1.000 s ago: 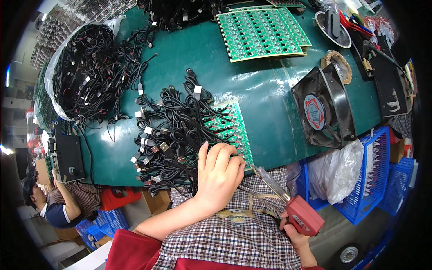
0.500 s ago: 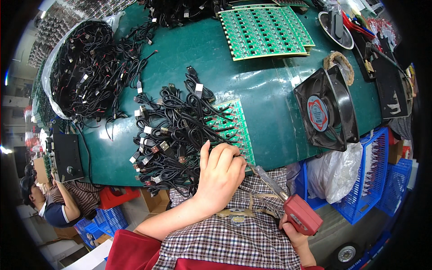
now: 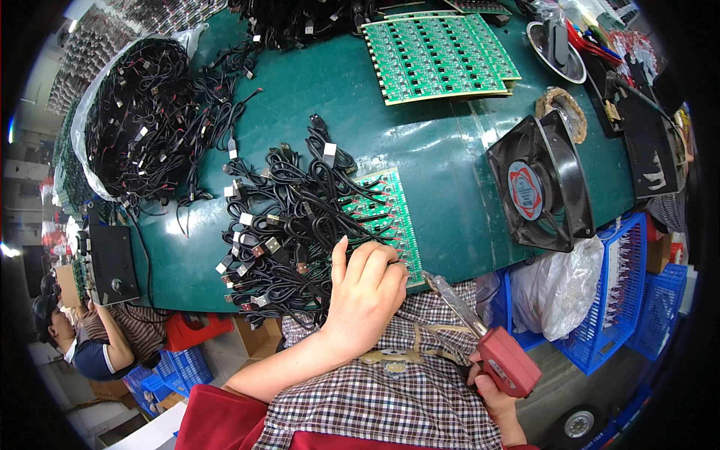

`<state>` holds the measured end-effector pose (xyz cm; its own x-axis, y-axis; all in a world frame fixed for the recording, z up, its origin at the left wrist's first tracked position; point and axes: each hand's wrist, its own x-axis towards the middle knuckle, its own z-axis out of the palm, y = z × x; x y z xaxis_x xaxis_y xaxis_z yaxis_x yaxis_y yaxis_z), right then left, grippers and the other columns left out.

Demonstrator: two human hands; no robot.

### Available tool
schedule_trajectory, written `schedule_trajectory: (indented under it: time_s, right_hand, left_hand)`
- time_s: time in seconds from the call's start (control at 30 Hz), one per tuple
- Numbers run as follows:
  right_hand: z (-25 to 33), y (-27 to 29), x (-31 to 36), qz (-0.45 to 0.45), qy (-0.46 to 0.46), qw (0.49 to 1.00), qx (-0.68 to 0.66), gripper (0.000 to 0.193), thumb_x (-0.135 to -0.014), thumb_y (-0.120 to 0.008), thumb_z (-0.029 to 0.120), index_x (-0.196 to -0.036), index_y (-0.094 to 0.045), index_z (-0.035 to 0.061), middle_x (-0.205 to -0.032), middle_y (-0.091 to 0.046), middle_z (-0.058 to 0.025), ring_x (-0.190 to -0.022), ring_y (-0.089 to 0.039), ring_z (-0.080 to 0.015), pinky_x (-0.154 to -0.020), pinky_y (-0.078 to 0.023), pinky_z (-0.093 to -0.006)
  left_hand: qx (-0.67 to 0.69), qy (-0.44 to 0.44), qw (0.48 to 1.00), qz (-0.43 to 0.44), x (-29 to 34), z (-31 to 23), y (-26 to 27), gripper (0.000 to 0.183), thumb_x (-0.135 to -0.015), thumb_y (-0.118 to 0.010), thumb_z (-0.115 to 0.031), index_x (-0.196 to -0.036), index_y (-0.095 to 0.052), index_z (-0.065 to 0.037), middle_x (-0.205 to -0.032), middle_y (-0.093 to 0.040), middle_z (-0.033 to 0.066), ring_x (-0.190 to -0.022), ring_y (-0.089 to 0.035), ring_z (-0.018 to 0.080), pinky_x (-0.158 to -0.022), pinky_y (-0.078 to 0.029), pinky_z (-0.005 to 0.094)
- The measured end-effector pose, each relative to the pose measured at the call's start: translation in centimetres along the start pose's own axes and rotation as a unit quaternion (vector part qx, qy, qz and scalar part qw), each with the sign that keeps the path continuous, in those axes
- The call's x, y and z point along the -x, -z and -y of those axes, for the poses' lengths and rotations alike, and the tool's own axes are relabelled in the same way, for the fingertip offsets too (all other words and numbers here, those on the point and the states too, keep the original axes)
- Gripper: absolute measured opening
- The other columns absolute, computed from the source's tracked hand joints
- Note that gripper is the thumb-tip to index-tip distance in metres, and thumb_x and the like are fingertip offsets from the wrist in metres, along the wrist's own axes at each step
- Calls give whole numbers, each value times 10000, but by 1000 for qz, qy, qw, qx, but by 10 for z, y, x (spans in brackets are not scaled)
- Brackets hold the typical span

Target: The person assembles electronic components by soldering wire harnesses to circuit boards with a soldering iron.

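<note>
My left hand is closed over the near edge of a green circuit board, its fingers curled at the end of a black USB cable; the fingertips are partly hidden. Several such cables lie bundled across the board's left side, with red wire ends along it. In my right hand is a red soldering gun, gripped by its handle. Its metal tip points up and left, just off the board's near right corner.
A black fan stands at the right. Stacked circuit boards lie at the far side, and a bag of black cables at the left. Blue crates are below the green table's right edge. Another person sits at far left.
The soldering gun has shifted slightly right, its tip drawing a little away from the board's edge. My left hand stays in nearly the same place.
</note>
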<state>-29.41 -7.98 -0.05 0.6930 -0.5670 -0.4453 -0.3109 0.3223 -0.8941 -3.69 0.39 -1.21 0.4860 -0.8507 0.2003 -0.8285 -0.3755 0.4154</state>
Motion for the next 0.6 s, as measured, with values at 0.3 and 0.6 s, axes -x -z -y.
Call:
schedule_trajectory:
  time_s: [0.3,0.6]
  right_hand:
    - [13,-11,1,-69,3,991,-115,482,-748,-731,125,-1124,-522,-91,-927,-625,-152,-615,-589,-144,-573,-481,-263]
    - [-4,-2,9,-18,25,997,-74,531,-796,-711,201,-1198,-472,-51,-1018,-607,-184,-618,-579,-204,-526,-474,-304]
  left_hand:
    - [28,-51,998,-25,-1,8,5,149,-673,-720,-84,-799,-643,-104,-823,-548,-7,-825,-527,189,-890,-353,411]
    - [82,-127,988,27,-3,21,10,171,-658,-716,-78,-821,-664,-90,-787,-553,-4,-743,-520,184,-705,-377,343]
